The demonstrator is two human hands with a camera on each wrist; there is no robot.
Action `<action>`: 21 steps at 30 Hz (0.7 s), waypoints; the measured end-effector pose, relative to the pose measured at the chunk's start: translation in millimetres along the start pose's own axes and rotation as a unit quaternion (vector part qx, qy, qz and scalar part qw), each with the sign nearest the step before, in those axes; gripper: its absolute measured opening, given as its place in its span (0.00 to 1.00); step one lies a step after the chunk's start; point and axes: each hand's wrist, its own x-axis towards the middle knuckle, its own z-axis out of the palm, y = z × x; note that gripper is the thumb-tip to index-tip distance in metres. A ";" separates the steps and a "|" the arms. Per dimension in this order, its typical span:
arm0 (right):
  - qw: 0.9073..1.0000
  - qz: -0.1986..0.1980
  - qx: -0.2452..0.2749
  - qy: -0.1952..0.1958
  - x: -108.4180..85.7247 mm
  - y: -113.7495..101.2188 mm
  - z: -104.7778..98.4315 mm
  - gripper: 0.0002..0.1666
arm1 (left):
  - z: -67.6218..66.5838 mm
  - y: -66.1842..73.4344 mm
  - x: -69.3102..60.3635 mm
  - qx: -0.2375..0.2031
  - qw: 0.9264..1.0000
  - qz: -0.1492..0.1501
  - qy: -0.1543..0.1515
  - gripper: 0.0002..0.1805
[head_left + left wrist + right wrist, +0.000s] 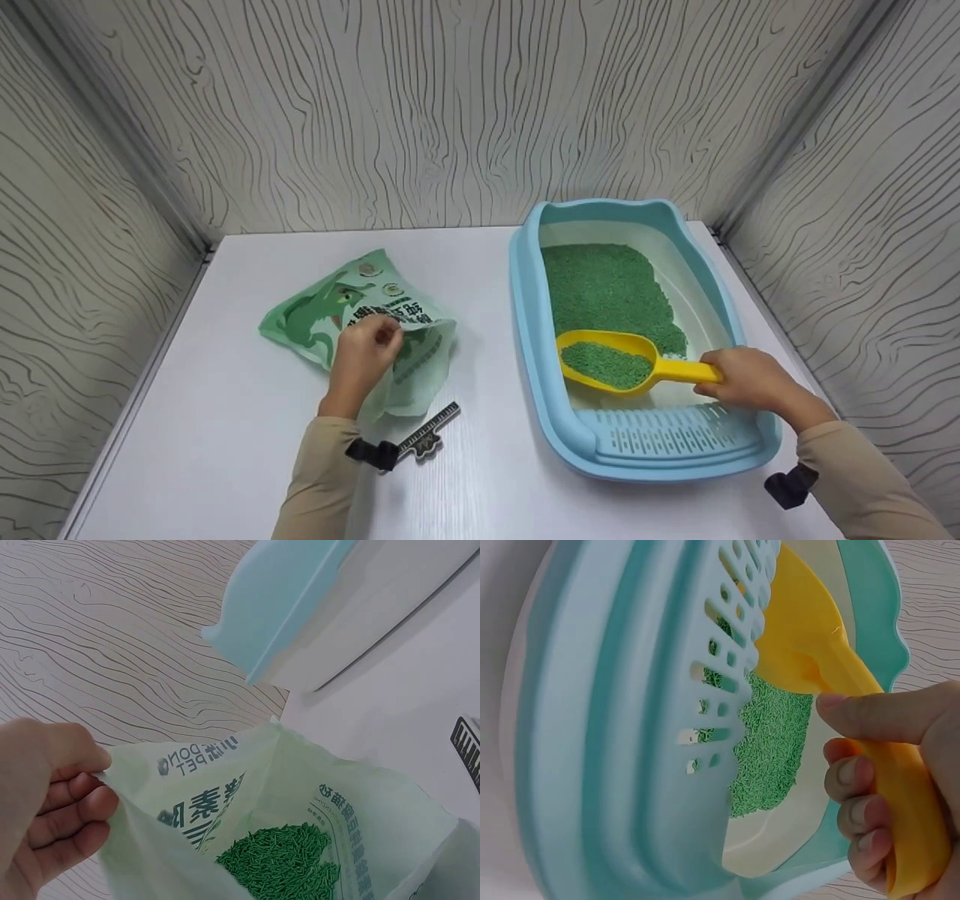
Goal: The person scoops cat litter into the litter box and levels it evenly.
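My right hand (746, 377) grips the handle of a yellow scoop (686, 370). Green pellets (606, 364) fill the scoop's bowl, which is inside a blue litter box (529, 322). More green cat litter (604, 289) covers the far left part of the box floor. On the left, my left hand (365, 352) pinches the rim of a pale green litter bag (424, 375) lying on the table. Its mouth gapes in the left wrist view, with green pellets (281, 862) inside. From the right wrist, the fingers curl round the scoop handle (907, 817).
A slotted step (664, 435) forms the box's near end. On the white table (480, 480), a small dark ruler-like piece with a cut-out shape (427, 442) lies near the left wrist. Wood-patterned panels (375, 112) stand behind and at both sides.
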 end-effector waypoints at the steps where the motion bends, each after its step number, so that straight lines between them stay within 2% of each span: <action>1: 1.000 -0.002 -0.006 0.000 1.2 -1.0 -0.7 0.13 | 0.0 -0.1 0.1 0.000 1.000 0.000 0.000 0.02; 9: 0.999 -0.011 -0.029 -0.015 11.7 -10.7 -13.8 0.10 | -0.6 0.7 -0.3 -0.007 1.000 0.001 0.000 0.02; 21: 0.998 -0.042 -0.053 -0.013 17.3 -12.2 -28.5 0.08 | -0.6 1.5 -1.9 0.009 1.000 0.000 0.002 0.02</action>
